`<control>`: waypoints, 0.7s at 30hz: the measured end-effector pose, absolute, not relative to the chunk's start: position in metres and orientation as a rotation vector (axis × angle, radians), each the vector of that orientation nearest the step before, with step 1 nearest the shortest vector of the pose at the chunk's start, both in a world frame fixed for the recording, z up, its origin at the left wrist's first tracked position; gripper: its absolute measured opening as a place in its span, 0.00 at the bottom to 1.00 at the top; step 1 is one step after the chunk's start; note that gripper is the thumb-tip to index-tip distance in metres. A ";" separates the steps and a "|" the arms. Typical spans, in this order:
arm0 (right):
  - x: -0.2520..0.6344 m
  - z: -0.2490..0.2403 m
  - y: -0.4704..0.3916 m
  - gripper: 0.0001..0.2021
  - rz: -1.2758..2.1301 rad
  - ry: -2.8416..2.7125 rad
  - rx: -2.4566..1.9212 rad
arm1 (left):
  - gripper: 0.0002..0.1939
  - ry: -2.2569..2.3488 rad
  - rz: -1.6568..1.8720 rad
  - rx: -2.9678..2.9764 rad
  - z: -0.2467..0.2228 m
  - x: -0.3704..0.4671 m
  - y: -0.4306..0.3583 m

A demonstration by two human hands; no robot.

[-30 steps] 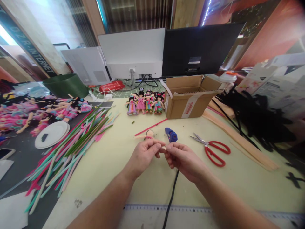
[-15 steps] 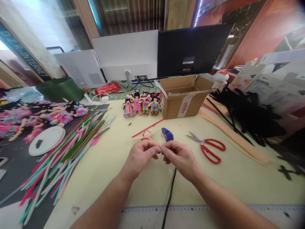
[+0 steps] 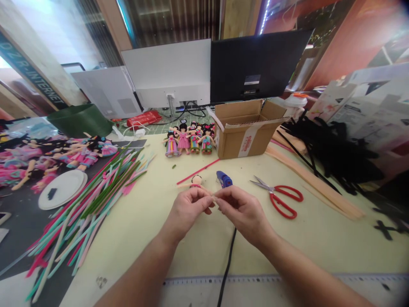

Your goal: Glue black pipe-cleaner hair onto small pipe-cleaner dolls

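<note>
My left hand (image 3: 193,209) and my right hand (image 3: 239,209) meet at the fingertips over the table's middle, both closed in a pinch. Between them is something small and pale, too tiny to name. Just behind my left hand lies a small doll (image 3: 196,181) with black hair trim, outstretched arms and a pinkish-red top; its lower part is hidden by the hand. A blue tool, seemingly a glue gun (image 3: 224,178), sits behind my right hand with a black cord (image 3: 227,266) running toward me. Red-handled scissors (image 3: 277,196) lie open to the right.
Left are fuzzy pipe cleaners (image 3: 96,204), a white plate (image 3: 63,189) and a heap of dolls (image 3: 76,153). Finished dolls (image 3: 190,138) stand at the back beside a cardboard box (image 3: 246,136). Black pipe cleaners (image 3: 332,157) pile up right. A red pipe cleaner (image 3: 198,172) lies mid-table.
My right hand's fingers have shifted slightly up and left, closer against my left fingertips. The other things on the table stay where they were.
</note>
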State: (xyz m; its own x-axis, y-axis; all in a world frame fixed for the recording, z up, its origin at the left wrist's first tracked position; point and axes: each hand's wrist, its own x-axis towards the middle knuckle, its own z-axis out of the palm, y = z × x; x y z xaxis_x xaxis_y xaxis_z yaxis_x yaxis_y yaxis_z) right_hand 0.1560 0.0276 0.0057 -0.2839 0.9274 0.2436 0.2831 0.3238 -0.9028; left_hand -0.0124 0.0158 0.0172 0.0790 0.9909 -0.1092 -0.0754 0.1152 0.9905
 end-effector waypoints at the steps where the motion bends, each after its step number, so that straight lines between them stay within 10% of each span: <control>1: 0.156 0.005 0.027 0.06 0.957 -1.769 -1.063 | 0.09 1.142 1.111 1.105 0.017 -0.012 0.016; 21: 0.159 0.011 0.028 0.05 0.636 -2.016 -0.980 | 0.13 1.180 1.023 1.104 0.012 -0.015 0.016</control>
